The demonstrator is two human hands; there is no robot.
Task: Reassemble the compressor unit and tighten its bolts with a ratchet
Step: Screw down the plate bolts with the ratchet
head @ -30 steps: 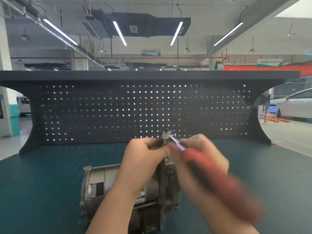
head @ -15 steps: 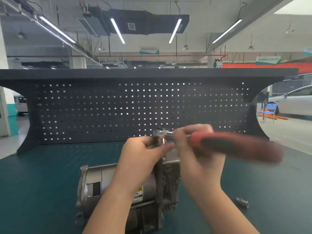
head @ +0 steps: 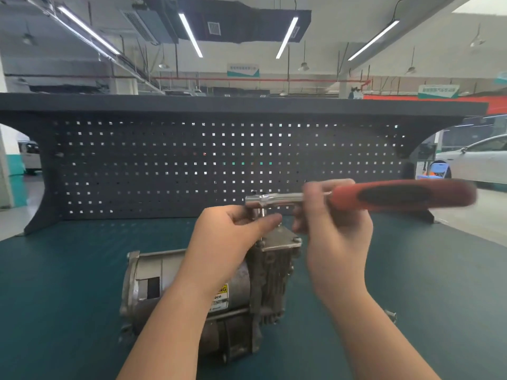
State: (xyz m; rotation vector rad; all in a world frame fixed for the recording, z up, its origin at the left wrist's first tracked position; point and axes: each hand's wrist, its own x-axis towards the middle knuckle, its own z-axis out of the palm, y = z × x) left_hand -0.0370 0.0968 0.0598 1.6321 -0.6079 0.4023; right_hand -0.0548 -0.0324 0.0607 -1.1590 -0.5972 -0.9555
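Gripping the ratchet [head: 356, 198] near the metal neck, the right hand [head: 333, 229] has its fingers curled round the shaft; the red-and-black handle sticks out level to the right, blurred. Left hand [head: 233, 237] pinches the parts just under the ratchet head, thumb and fingers closed on the socket stem, which points down at the top plate of the compressor unit [head: 214, 292].

Compressor unit: lies on its side on the bench mat [head: 55, 297], directly under both hands, near the front edge. Cylindrical motor body to the left, finned block to the right, flat plate on top with bolt heads at its corners. Yellow warning label on the body, partly hidden by the left forearm.

Small metal part [head: 391, 316] on the mat, right of the right forearm; too small to identify.

Surface: dark teal mat, ribbed texture. Black pegboard panel [head: 192, 160] stands along the back edge with a shelf on top; light shows through its square holes.

Room: open workshop hall, exposed ducting, strip lights [head: 190, 34] on the ceiling. White car [head: 477, 160] far right, white vehicle far left.

Counts: hands 2, ratchet 1, compressor unit 1, loose small part 1, vehicles 2, lit strip lights 4.
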